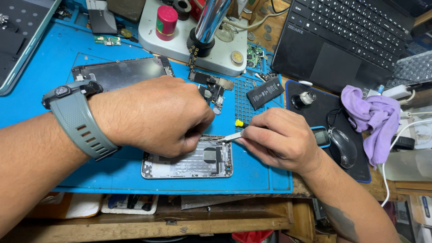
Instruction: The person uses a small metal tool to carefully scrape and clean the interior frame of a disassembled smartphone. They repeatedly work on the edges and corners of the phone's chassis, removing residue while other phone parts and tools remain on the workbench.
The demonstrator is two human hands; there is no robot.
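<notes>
Silver metal is what we see first: an opened phone housing (186, 163) lying low in the middle of the frame on the blue repair mat (54, 58), its inner parts bare. We judge the risk to be a slip: the tips of the tweezers (228, 137) rest right at the housing's upper edge, and a push too hard there could scratch a part or tear a thin cable, while a loosened small piece could spring away onto the cluttered mat.

Our right hand (281, 139) has its fingers pressed together, pinching the tweezers. Our left hand (157, 114), with a grey watch (76, 117) at the wrist, is curled down over the housing's upper left; its fingertips are hidden, so we cannot tell what they grip. Further up lie a removed screen (121, 72), a black battery (264, 93) and a laptop (346, 36).
</notes>
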